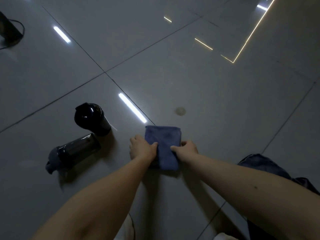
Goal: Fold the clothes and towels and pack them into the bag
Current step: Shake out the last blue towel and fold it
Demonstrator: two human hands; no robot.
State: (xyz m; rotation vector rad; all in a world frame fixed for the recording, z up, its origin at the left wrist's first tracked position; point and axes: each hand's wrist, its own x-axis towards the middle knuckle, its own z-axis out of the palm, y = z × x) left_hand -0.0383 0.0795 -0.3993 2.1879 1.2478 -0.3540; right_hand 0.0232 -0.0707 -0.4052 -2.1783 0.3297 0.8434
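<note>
A small blue towel (164, 144), folded into a narrow rectangle, lies on the grey tiled floor (216, 101) in front of me. My left hand (141, 148) grips its left edge, thumb on top and fingers curled under. On the towel's right edge sits my right hand (186, 149), pinching it with the thumb pressed onto the cloth. A dark blue garment (263, 165) lies crumpled at the right, beside my right forearm. No bag is plainly visible.
Two dark bottles sit to the left: one upright (91, 118), one lying on its side with a blue-grey cap (74, 151). A dark object with a cord (10, 32) sits at the far left edge. A round mark (180, 111) shows on the floor beyond the towel.
</note>
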